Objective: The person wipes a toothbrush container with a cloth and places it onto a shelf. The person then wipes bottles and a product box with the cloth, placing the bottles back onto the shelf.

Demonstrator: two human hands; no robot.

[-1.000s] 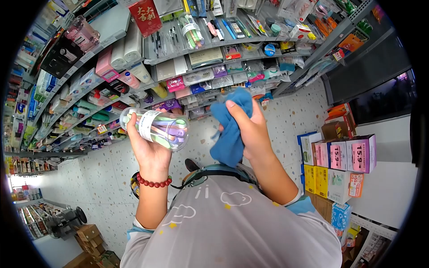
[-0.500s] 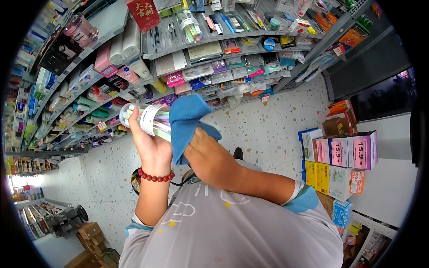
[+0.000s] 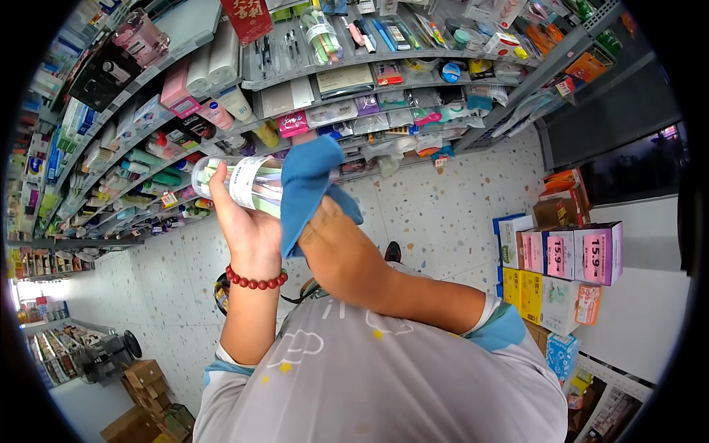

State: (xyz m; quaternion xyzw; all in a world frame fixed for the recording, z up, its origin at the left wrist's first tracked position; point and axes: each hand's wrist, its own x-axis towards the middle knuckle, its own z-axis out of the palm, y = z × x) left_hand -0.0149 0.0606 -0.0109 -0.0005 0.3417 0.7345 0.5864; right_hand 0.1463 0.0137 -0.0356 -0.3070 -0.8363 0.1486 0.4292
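A clear plastic jar with a white label and pastel-coloured items inside lies tilted on its side in my left hand, with the thumb over its left end. A red bead bracelet circles that wrist. My right hand holds a blue cloth against the jar's right end; the cloth covers that end and hides most of the fingers.
Curved shelves packed with stationery and bottles run across the front and left. A second similar jar stands on the upper shelf. Stacked boxes are at the right, cartons and a fan at lower left.
My right hand has swung left, bringing the blue cloth from beside the jar onto its right end. Over the last half second the jar and both hands have risen slightly in view.
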